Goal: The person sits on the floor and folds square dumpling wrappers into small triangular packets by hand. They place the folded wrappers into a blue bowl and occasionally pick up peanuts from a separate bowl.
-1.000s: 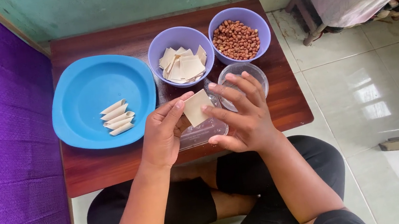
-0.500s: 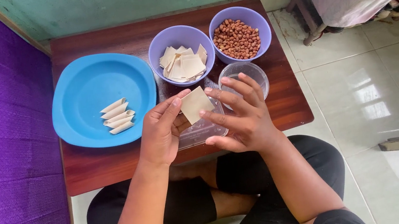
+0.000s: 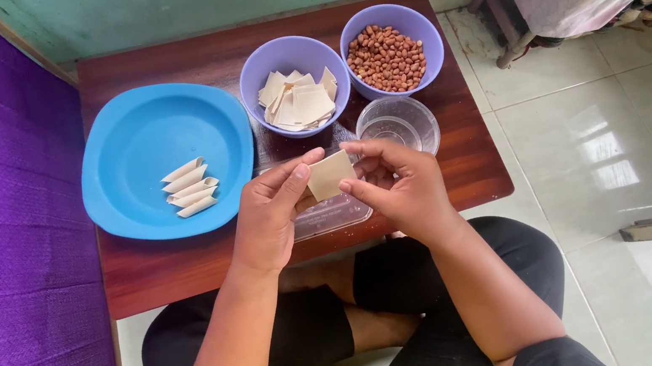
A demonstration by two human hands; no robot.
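You hold a small pale square wrapper [image 3: 330, 175] between both hands, above the near edge of the table [image 3: 185, 271]. Your left hand [image 3: 272, 212] pinches its left edge with thumb and forefinger; your right hand [image 3: 398, 184] grips its right edge with the fingertips, so both hands are closed on the one sheet, raised clear of the table. Directly beneath it lies a clear, shallow plastic container [image 3: 332, 214], partly covered by your hands; its contents cannot be made out. Just beyond your right hand stands a small clear bowl [image 3: 397, 124] that appears to hold a clear liquid. Behind that, two lilac bowls sit side by side: the left bowl [image 3: 294, 85] holds a loose stack of flat square wrappers, the right bowl [image 3: 394, 48] is filled with brown peanuts. To the left, a blue plate [image 3: 167, 170] carries five rolled wrappers [image 3: 190, 188] laid together in a row near its left part.
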